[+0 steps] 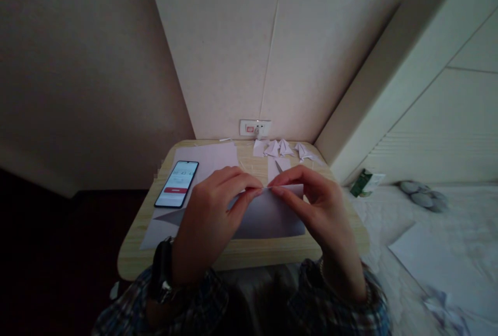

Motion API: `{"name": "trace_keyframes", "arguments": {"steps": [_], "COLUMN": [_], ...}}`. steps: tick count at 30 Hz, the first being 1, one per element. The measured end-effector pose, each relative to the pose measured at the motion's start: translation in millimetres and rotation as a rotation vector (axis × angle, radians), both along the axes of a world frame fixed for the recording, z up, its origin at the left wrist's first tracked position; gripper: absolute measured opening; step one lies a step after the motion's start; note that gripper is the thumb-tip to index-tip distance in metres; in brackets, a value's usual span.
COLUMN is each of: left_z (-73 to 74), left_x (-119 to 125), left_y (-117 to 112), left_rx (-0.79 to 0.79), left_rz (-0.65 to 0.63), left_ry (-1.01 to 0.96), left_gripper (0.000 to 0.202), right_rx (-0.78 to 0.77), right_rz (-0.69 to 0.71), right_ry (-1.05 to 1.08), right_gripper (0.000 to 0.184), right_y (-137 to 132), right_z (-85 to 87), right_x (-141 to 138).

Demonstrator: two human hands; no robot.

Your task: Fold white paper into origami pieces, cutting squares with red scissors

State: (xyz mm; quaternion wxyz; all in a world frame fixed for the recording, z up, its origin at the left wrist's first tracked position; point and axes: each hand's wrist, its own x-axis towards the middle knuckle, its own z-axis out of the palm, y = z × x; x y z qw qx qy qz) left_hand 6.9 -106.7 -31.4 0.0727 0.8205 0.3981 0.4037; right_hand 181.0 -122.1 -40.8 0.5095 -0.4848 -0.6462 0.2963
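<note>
A sheet of white paper (268,219) is held up over the front part of the small wooden table (264,259). My left hand (223,198) pinches its top edge between thumb and fingertips. Close beside that pinch, my right hand (311,196) grips the same edge, the two hands' fingertips almost meeting. Whether the edge is creased there is too small to tell. Behind the right fingers lies a dark pointed blade (279,166), its other end hidden. Several folded paper pieces (285,148) rest along the table's back edge.
A phone (177,184) with a lit screen lies at the left on white sheets (212,155). A wall socket (255,128) with a plug sits behind the table. To the right, a pale bed surface holds a green box (361,182), a grey rounded object (422,195) and loose paper (439,263).
</note>
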Motion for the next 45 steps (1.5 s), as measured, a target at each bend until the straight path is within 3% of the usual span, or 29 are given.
{"name": "trace_keyframes", "arguments": {"steps": [16,26,34,39,45], "left_z": [-3.3,-9.8,-23.2,-28.9,-30.7], "left_x": [-6.3,-36.0,-57.3,-59.6,-58.8], "left_y": [1.6,5.9,11.3,15.7,17.6], "left_rx": [-0.083,-0.133,-0.143,-0.135,-0.15], "left_rz": [0.008,0.103,0.199,0.205,0.227], "left_ry": [-0.023,-0.018,-0.073,-0.124,-0.251], "left_gripper": [0.013,0.014,0.012,0.012,0.011], "right_rx": [-0.052,0.021,-0.008,-0.03,-0.031], "right_rz": [-0.117,-0.287,-0.341,-0.33,-0.42], "right_ry": [0.084,0.201,0.159,0.104,0.083], "right_gripper": [0.008,0.007,0.011,0.012,0.013], "right_y": [-1.9,-5.7,-5.9,0.2,-1.0], "right_z": [-2.4,-0.2,-0.4,-3.0,-4.4], "right_x": [12.1,27.7,25.3,25.9,28.1]}}
